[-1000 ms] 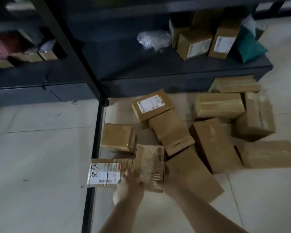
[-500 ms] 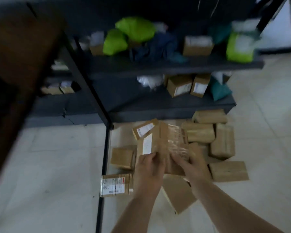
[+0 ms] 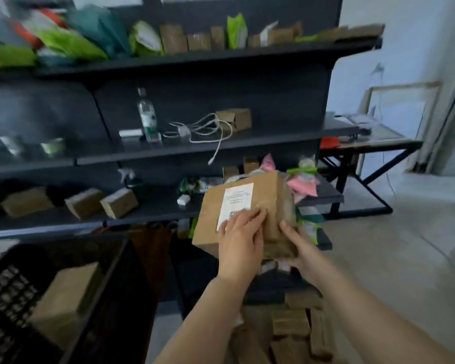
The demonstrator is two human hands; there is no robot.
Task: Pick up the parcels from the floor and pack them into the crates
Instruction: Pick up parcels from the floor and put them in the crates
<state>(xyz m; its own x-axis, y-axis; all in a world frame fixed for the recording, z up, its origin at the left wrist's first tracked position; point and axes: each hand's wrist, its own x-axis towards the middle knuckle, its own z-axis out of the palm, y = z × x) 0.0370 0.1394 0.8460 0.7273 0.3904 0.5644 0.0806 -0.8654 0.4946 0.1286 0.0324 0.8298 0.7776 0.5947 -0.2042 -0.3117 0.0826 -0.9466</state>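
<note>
Dark shelving unit (image 3: 184,151) on pale tiled floor (image 3: 404,245), white wall (image 3: 404,48) behind.

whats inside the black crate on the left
One brown cardboard parcel lies inside the black crate, against its mesh wall. The near rim cuts off the crate's bottom, so whether anything else sits below or beside it cannot be seen.
</note>
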